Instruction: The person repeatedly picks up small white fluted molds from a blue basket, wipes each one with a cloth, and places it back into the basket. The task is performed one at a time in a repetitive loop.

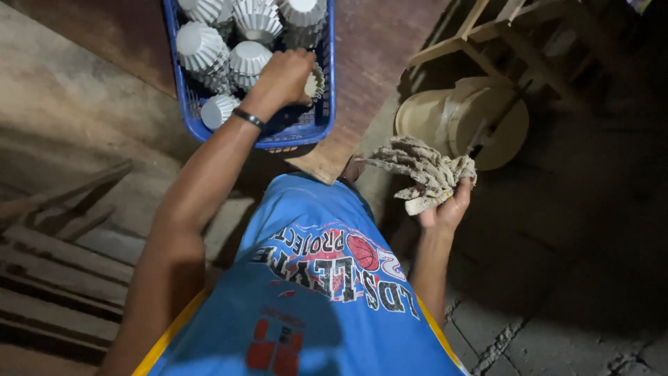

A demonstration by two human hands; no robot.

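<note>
Your right hand (445, 209), right of the blue basket (321, 104), is closed around a frayed rag (424, 170). Farther off, your left hand (282, 80) reaches into that basket, fingers curled on a fluted metal mould (314, 83) among the others (243, 35).

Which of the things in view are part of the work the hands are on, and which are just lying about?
In use:
left hand on a fluted metal mould
blue basket of stacked moulds
right hand gripping a crumpled rag

Lying about:
round pale drum
wooden frame
wooden slats
</note>
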